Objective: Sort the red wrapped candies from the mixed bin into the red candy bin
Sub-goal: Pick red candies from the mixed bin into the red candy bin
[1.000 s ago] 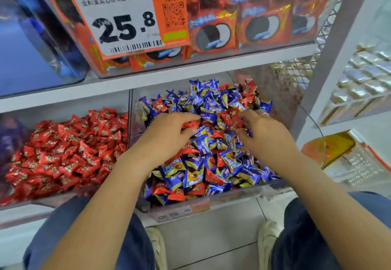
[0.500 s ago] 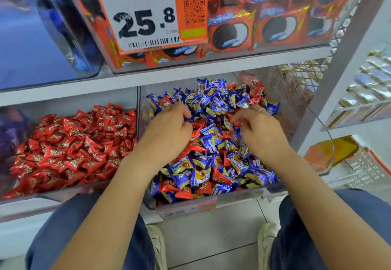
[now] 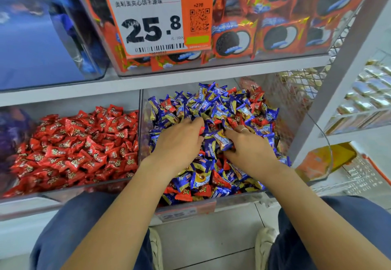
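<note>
While both hands dig into the mixed bin (image 3: 146,142), the left hand (image 3: 179,142) curls its fingers round a red candy (image 3: 201,129) and the right hand (image 3: 249,149) pinches into the heap beside a blue wrapper (image 3: 222,141); exactly what it holds cannot be told. Working together probably lets them part the blue sweets and expose red ones. Just left, behind a clear divider, sits the red candy bin (image 3: 69,191), close for short transfers. Above the shelf (image 3: 63,95) hangs a price tag (image 3: 154,20).
</note>
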Available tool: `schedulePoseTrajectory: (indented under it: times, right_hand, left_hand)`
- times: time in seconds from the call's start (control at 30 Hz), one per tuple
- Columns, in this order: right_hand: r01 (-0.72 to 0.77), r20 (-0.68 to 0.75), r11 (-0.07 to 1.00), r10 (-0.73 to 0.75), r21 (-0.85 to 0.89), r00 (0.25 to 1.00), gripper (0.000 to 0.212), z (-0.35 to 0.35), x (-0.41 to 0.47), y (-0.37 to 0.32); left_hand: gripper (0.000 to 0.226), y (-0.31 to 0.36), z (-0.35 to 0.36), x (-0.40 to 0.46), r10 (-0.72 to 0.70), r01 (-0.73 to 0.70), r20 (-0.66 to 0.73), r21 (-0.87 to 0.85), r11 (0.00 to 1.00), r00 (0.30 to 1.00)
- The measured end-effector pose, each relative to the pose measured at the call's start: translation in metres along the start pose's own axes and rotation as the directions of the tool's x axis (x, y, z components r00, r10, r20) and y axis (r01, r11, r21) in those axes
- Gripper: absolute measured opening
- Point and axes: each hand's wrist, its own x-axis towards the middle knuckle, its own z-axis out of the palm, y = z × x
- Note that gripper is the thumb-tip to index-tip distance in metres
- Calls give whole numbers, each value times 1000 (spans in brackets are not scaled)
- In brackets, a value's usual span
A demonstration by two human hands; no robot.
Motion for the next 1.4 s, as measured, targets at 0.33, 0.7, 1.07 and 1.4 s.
schedulePoseTrajectory:
  times: [0.33,0.7,1.07,1.4]
  right_hand:
    - [-201,-192,975,216,93,957,40,-28,-6,25]
    - [-32,-195,973,78,227,978,33,-17,9,28]
    - [-70,-26,991,73,111,997,50,-3,25,18]
    - [-184,-205,950,238,251,949,23,-21,12,38]
  left_hand:
    - [27,-25,-38,-11,-196,171,-210,-132,976,958]
    - [37,-7,-18,-14,-53,50,120,30,998,991]
    - [27,-24,-27,-10,-113,97,-70,-197,976,991]
    - [34,-25,-33,-7,-81,51,-201,-149,987,976]
